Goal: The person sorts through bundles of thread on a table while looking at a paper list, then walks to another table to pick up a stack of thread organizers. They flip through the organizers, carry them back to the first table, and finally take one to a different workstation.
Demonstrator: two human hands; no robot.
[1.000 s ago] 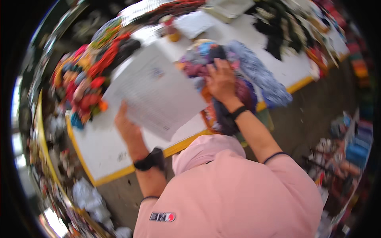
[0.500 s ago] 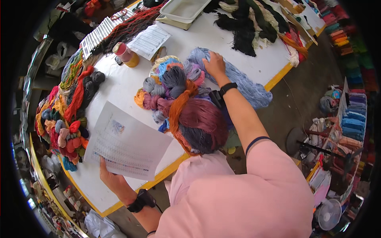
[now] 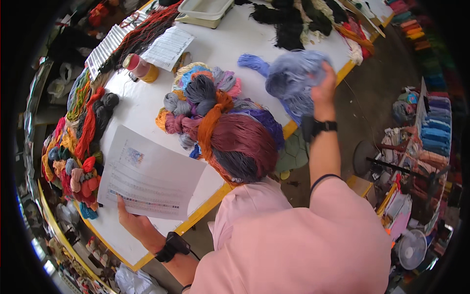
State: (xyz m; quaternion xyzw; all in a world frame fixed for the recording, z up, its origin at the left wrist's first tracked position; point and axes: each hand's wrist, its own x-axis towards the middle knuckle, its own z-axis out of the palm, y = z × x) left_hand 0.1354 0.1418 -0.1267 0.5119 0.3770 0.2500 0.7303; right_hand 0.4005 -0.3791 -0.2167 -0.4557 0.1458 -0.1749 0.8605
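Blue-grey skein (image 3: 293, 81): in right hand (image 3: 324, 90), fingers wrapped on its right side, over the near edge of the bench (image 3: 235, 54) | left hand (image 3: 138, 223): grips printed sheet (image 3: 152, 171) toward near-left corner | between hands: maroon skein (image 3: 240, 139), pile of small skeins (image 3: 200, 93) | left edge: multicoloured yarn (image 3: 81, 171) | right end: black yarn (image 3: 289, 32)

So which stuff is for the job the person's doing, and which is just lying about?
Seems part of the job:
Printed paper, in the left hand
Blue-grey yarn, in the right hand
Mixed yarn pile, nearby on the table

Probably just lying about:
Pink-and-yellow jar
White tray
White plastic bag, below the table
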